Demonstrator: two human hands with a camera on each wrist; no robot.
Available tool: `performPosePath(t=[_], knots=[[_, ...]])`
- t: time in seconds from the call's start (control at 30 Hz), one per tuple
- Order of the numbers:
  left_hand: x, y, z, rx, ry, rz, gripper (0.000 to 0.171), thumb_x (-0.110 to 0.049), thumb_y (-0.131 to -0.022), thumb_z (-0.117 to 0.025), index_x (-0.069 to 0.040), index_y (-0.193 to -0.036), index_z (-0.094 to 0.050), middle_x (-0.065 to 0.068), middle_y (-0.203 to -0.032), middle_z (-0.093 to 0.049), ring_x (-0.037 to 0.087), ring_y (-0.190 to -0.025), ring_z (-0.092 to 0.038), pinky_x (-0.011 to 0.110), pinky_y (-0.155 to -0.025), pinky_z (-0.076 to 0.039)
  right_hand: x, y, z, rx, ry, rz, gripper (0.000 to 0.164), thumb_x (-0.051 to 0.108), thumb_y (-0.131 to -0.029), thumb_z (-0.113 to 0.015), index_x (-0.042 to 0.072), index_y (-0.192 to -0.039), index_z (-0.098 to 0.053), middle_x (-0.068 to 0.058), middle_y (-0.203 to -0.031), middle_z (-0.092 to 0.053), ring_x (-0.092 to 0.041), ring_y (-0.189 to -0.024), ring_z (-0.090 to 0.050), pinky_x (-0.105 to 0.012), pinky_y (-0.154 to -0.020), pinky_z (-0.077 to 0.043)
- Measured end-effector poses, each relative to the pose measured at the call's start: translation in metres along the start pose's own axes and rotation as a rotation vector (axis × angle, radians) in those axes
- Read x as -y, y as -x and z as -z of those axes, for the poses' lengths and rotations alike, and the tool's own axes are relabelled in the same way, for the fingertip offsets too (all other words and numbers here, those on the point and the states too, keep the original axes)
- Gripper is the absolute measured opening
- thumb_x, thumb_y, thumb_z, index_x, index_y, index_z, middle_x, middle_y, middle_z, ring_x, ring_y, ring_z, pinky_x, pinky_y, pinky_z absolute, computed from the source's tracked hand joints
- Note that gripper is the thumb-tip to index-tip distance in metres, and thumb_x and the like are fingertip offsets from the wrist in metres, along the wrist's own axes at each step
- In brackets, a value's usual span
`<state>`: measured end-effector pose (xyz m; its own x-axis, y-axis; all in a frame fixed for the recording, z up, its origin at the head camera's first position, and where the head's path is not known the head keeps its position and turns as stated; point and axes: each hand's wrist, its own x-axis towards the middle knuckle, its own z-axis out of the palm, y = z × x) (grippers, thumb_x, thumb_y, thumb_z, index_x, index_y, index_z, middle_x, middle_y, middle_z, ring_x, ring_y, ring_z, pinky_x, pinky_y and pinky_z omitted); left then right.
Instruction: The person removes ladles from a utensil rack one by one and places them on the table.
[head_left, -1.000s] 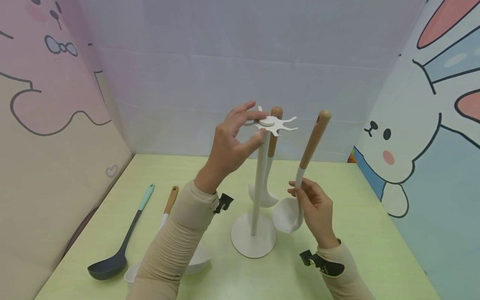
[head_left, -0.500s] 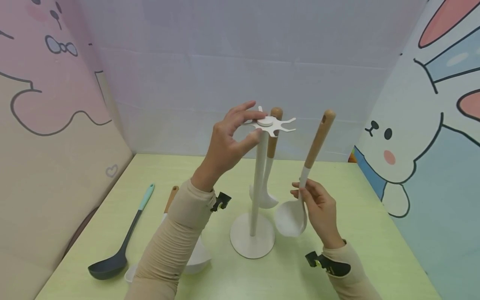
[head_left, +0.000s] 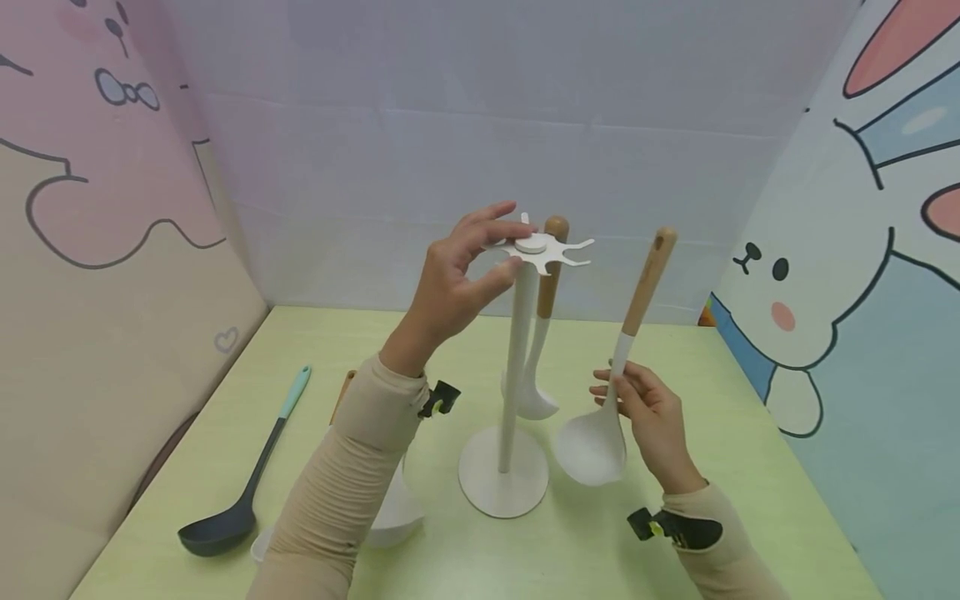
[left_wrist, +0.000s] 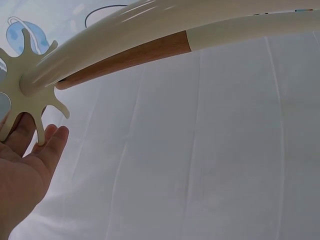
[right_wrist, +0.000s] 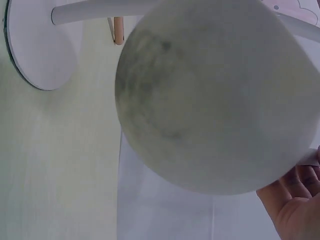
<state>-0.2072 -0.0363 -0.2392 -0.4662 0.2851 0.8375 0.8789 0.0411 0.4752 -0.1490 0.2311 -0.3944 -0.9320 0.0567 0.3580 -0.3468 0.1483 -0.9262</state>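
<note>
A white utensil stand (head_left: 517,358) with a ring of hooks on top stands upright on its round base. My left hand (head_left: 450,279) grips the hook ring, thumb on the near side and fingers over the top. In the left wrist view, fingers of that hand (left_wrist: 25,175) touch the hooks from beyond. To the right, my right hand (head_left: 652,417) pinches the white neck of a ladle (head_left: 592,450), its wooden handle pointing up and bowl down, apart from the stand. The bowl hides much of the right wrist view. Behind the pole hangs another white utensil (head_left: 536,400) with a wooden handle.
On the table's left lies a black ladle (head_left: 225,531) with a mint handle. Beside it, a wooden handle (head_left: 342,392) and a white utensil head (head_left: 393,517) show around my left sleeve, which hides the rest. Printed cartoon walls enclose the table.
My right hand has moved right and slightly down, carrying the ladle away from the stand. The ladle's handle leans a little more to the right. My left hand stays on the hook ring.
</note>
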Motion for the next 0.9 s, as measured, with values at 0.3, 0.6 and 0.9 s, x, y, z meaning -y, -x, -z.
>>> performPosePath(t=[0.3,0.6,0.9], knots=[[0.0,0.0,0.001,0.009,0.033,0.02,0.031,-0.007,-0.089,-0.06,0.009,-0.114,-0.066,0.024,-0.124,-0.064,0.021,-0.134,-0.047,0.035,-0.104,-0.046,-0.005,0.001,0.008,0.056,-0.038,-0.16,0.04,0.022,-0.106,-0.049,-0.007,-0.134,-0.051,0.009,-0.108,-0.071,-0.009,-0.093,-0.07,-0.032,-0.08,-0.059],[0.0,-0.001,0.0,0.011,0.046,0.011,0.031,-0.006,-0.089,-0.06,0.01,-0.114,-0.066,0.026,-0.125,-0.063,0.022,-0.134,-0.047,0.035,-0.103,-0.046,-0.014,0.002,0.01,0.093,-0.029,-0.312,0.04,0.017,-0.108,-0.044,-0.009,-0.138,-0.047,0.005,-0.108,-0.071,-0.009,-0.092,-0.068,-0.032,-0.08,-0.058],[0.001,0.0,0.001,0.014,0.057,0.02,0.03,-0.005,-0.089,-0.06,0.01,-0.114,-0.066,0.026,-0.126,-0.062,0.022,-0.134,-0.047,0.035,-0.104,-0.046,-0.031,0.007,0.011,0.143,-0.053,-0.444,0.039,0.013,-0.108,-0.042,-0.011,-0.139,-0.045,-0.006,-0.11,-0.071,-0.012,-0.088,-0.069,-0.038,-0.078,-0.06]])
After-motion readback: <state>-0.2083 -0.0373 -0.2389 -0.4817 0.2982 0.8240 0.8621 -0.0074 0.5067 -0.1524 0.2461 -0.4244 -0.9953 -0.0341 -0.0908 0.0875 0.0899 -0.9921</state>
